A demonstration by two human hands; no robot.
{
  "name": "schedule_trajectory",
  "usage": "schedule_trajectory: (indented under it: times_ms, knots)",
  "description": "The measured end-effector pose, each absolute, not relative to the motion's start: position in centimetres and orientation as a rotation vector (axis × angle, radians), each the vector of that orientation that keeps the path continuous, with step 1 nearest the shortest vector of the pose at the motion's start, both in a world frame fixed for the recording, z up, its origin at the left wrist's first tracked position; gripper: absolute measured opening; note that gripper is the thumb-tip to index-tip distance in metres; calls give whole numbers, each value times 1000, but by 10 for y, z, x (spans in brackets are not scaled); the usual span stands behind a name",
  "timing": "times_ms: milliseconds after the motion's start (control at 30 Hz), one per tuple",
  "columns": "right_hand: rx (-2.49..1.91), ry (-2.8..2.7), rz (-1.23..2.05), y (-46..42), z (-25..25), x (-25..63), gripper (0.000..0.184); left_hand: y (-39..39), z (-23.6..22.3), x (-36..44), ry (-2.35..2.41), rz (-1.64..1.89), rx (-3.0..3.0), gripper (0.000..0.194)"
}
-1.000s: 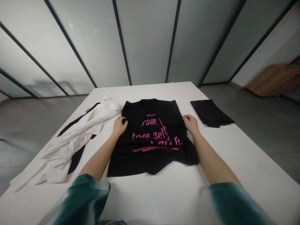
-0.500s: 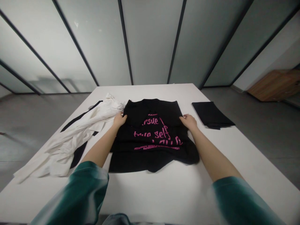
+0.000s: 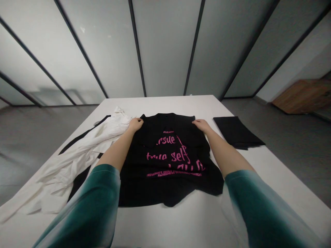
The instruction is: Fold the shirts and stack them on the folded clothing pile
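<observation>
A black T-shirt point(image 3: 165, 187) with pink lettering lies spread over the middle of the white table, its neckline at the far end and its near hem wavy. My left hand point(image 3: 136, 124) is closed on its far left shoulder corner, fingertips pressed to the cloth. At the opposite shoulder, my right hand point(image 3: 201, 125) pinches the far right corner. Folds run across the chest and partly hide the print.
Rumpled white clothing point(image 3: 85, 160) lies along the left, partly over a black garment point(image 3: 79, 182). A folded black cloth point(image 3: 236, 131) rests near the right edge of the white table point(image 3: 178, 225). Frosted panels point(image 3: 165, 48) stand behind the table.
Both hands have moved away from me, from the T-shirt's sides up to its shoulder corners. The view has shifted slightly, so the table sits lower in the picture.
</observation>
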State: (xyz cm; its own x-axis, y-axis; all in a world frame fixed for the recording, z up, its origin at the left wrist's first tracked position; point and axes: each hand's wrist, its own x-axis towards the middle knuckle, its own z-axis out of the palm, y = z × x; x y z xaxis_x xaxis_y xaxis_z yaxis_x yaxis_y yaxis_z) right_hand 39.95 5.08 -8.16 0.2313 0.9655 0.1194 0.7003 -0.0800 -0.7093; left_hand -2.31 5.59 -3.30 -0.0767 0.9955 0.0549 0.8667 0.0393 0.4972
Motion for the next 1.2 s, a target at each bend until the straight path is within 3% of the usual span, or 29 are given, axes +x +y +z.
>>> schedule_trajectory:
  times_ms: [233, 367, 433, 633, 733, 800, 933, 1100, 1200]
  knots:
    - [-1840, -1511, 244, 89, -54, 403, 35, 85, 2, -23, 2161, 718, 1866, 51]
    - [-1647, -1618, 372, 98, -41, 404, 73, 90, 14, -22, 2050, 681, 1905, 79]
    - [-1595, -1702, 385, 86, -39, 404, 80, 80, 11, -23, 1982, 605, 1993, 90]
    - [-1605, -1887, 236, -13, -51, 415, 59, 0, -22, -45, 1786, 463, 2279, 86]
    - [-1846, -1790, 164, -69, -63, 430, 42, -47, -35, -58, 1909, 376, 2197, 75]
    - [-2016, -1740, 176, -102, -69, 440, 41, -74, -38, -66, 2045, 274, 2090, 68]
    - [-2007, -1817, 354, -155, -78, 444, 51, -113, -32, -74, 2054, 125, 1834, 66]
    - [-1728, -1858, 615, -198, -80, 424, 42, -148, -25, -79, 1683, 274, 1727, 53]
    - [-1607, -1613, 912, -210, -83, 414, 47, -161, -27, -81, 1410, 405, 1759, 57]
